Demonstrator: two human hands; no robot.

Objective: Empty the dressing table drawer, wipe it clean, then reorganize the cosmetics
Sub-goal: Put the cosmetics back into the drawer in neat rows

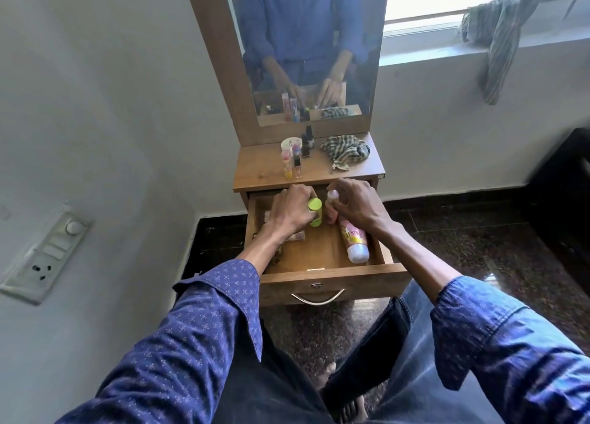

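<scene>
Clearly, the job is only partly done. The drawer [322, 248] is pulled out, and things are left inside it. A green bottle [314, 211] is gripped by the left hand [292, 208], with the fingers curled round it. A pale pink bottle [332, 204] is gripped by the right hand [352, 204]. Both bottles are held over the back of the drawer. A bigger pink bottle [352, 240] is lying on its side by the right wall of the drawer. A small flat thing is seen under the left wrist, but what it is cannot be told. Some small bottles [295, 157] are stood on the table top [255, 174], near the mirror [306, 46]. A striped cloth [344, 149] is lying on the table top too, well apart from the hands. It cannot be told whether the drawer has been wiped, so the bottles may be going out or coming back in.
</scene>
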